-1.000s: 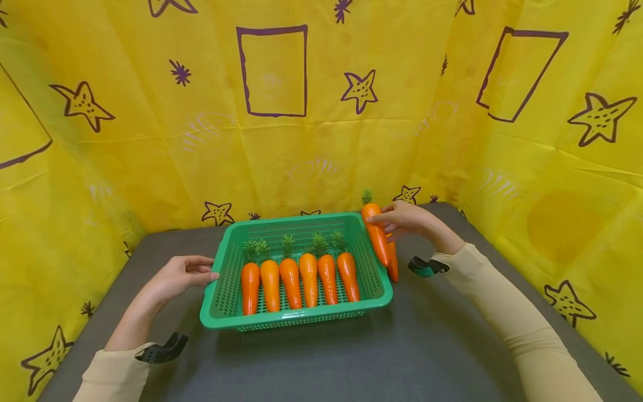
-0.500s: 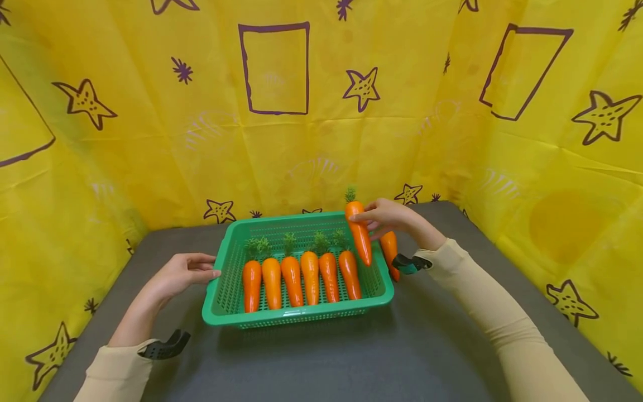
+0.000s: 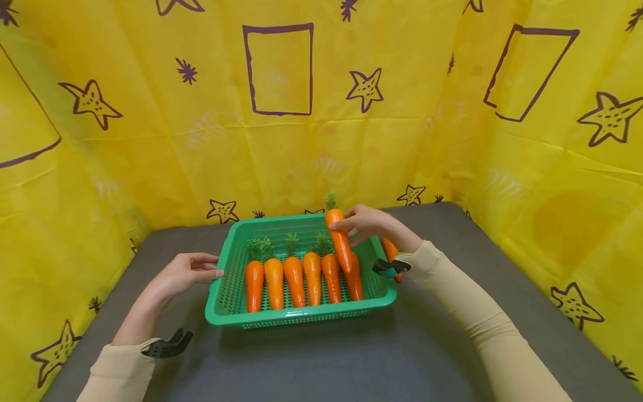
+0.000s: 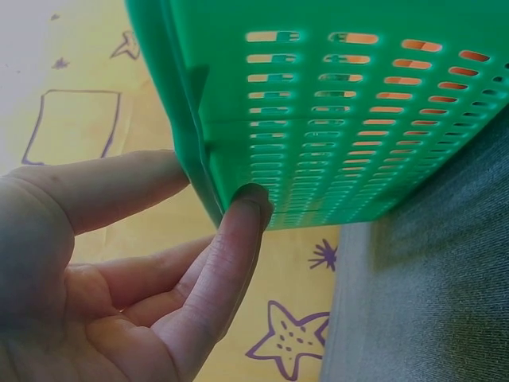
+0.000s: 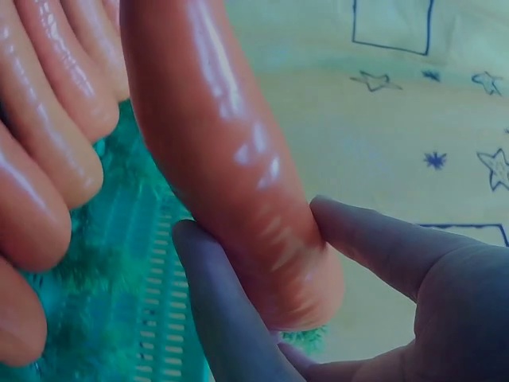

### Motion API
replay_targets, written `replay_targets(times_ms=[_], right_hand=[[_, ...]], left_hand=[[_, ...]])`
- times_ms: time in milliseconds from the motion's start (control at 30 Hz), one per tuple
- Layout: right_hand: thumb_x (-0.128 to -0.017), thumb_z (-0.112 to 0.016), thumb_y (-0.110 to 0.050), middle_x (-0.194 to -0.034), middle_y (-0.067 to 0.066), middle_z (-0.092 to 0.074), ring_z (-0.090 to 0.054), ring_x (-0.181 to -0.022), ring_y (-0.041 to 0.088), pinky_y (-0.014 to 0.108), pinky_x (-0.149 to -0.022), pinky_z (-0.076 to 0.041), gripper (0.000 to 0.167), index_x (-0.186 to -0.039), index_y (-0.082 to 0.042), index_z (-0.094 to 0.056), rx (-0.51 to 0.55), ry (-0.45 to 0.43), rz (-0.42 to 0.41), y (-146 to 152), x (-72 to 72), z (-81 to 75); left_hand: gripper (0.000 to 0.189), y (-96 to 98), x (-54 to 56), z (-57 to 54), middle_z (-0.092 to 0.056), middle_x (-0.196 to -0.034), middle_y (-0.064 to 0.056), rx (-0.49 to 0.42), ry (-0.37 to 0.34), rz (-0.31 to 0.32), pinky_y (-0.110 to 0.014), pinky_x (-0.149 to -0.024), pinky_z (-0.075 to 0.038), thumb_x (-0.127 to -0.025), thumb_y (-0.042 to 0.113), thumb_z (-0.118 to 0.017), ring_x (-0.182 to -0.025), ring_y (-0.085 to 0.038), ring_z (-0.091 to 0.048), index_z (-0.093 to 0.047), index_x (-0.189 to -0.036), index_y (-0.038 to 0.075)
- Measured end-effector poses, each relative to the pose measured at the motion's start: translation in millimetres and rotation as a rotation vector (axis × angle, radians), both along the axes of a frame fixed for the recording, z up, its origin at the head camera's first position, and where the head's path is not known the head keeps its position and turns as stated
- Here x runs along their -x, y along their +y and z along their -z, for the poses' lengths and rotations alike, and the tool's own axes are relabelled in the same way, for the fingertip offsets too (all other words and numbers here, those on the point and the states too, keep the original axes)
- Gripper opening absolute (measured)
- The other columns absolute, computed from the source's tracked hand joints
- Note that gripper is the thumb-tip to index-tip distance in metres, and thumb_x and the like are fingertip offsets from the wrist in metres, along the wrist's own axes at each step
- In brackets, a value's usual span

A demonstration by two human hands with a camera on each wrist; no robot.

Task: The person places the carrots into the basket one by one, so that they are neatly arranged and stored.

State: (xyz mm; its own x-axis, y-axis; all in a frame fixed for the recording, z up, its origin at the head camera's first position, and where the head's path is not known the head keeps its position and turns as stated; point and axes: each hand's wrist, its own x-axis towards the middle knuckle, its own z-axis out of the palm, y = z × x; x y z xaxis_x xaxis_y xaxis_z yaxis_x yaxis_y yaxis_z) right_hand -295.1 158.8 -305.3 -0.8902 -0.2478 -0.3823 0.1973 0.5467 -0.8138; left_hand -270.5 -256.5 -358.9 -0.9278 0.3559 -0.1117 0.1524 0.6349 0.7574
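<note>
My right hand (image 3: pixel 370 222) pinches an orange carrot (image 3: pixel 339 237) between thumb and fingers near its leafy top, tip slanting down over the right part of a green plastic basket (image 3: pixel 301 319). In the right wrist view this carrot (image 5: pixel 215 151) fills the middle, with the thumb on one side and a finger on the other. Several carrots (image 3: pixel 274 285) lie side by side in the basket, leafy ends toward the far wall; the held one partly covers the rightmost. At the basket's left end, my left hand (image 3: pixel 176 279) pinches the rim (image 4: pixel 187 135), thumb on top and a fingertip against the outer wall.
One more carrot (image 3: pixel 390 251) lies on the dark grey table (image 3: pixel 321 368) just outside the basket's right side, partly behind the right wrist. A yellow cloth (image 3: pixel 321 156) with drawn starfish surrounds the table at the back and sides.
My right hand has carried its carrot leftward, from over the basket's right rim to above the rightmost carrots inside. The left hand stays at the rim; the view shifts slightly.
</note>
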Motion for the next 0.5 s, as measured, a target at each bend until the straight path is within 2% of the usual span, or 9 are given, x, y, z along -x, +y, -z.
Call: replay_targets(times_ms=[133,233,367,500], right_hand=[[-0.088,-0.067,-0.035,-0.132,0.018,-0.051,-0.057,-0.112,0.031,0.044,-0.088,-0.053,0.068,-0.140,0.000,-0.041,-0.008,-0.005,-0.018,-9,0.7,4.0],[-0.087,-0.068,-0.035,-0.117,0.014,-0.060,-0.062,-0.100,0.026,0.046,-0.089,-0.053,0.058,-0.131,-0.001,-0.051,0.000,-0.002,-0.035,-15,0.7,7.1],[-0.086,-0.069,-0.034,-0.098,0.009,-0.066,-0.065,-0.089,0.023,0.047,-0.089,-0.052,0.044,-0.117,-0.004,-0.061,0.022,-0.006,-0.042,-22,1.7,11.7],[-0.086,-0.069,-0.034,-0.102,0.011,-0.064,-0.065,-0.092,0.024,0.045,-0.087,-0.054,0.045,-0.118,-0.003,-0.060,0.021,-0.011,-0.050,-27,3.9,17.1]], left_hand=[[0.069,-0.1,0.7,1.4,-0.067,-0.105,-0.015,0.007,-0.001,0.004,-0.045,-0.084,-0.054,-0.085,0.035,-0.070,-0.085,-0.018,-0.066,-0.047,-0.131,-0.012],[0.069,-0.5,1.7,1.3,-0.067,-0.105,-0.015,0.006,-0.001,-0.001,-0.045,-0.084,-0.054,-0.085,0.036,-0.070,-0.085,-0.018,-0.066,-0.047,-0.130,-0.011],[0.069,-0.4,2.9,0.1,-0.067,-0.105,-0.015,0.006,0.004,0.005,-0.046,-0.085,-0.054,-0.085,0.036,-0.070,-0.086,-0.019,-0.067,-0.048,-0.130,-0.011],[0.068,-0.4,3.0,-1.1,-0.067,-0.106,-0.015,0.003,0.000,0.006,-0.046,-0.085,-0.054,-0.085,0.035,-0.070,-0.085,-0.019,-0.067,-0.048,-0.130,-0.011]])
